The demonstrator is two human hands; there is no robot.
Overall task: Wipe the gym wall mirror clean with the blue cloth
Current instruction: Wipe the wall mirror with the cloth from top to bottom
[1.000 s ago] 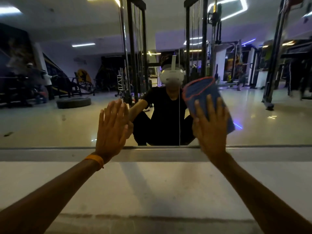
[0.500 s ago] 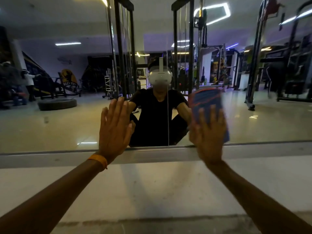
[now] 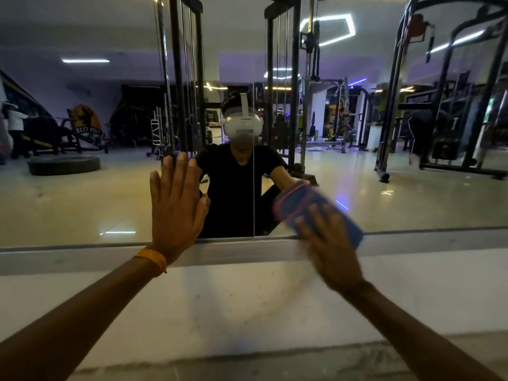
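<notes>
The wall mirror [image 3: 82,199] fills the upper two thirds of the view and reflects the gym and a seated person in black. My right hand [image 3: 330,248] presses the blue cloth [image 3: 305,204], red-edged and folded, flat against the glass near the mirror's lower edge; its fingers lie straight and blurred. My left hand [image 3: 176,207], with an orange band at the wrist, rests flat on the glass with fingers straight, left of the cloth.
A grey ledge [image 3: 68,257] runs under the mirror, with a pale wall band [image 3: 220,303] below it. A vertical seam [image 3: 253,188] splits the mirror between my hands. Reflected cable machines, racks and a tyre appear in the glass.
My right hand has slid the cloth down the glass, from about head height of the reflection to the mirror's lower edge. My left hand stays flat on the glass.
</notes>
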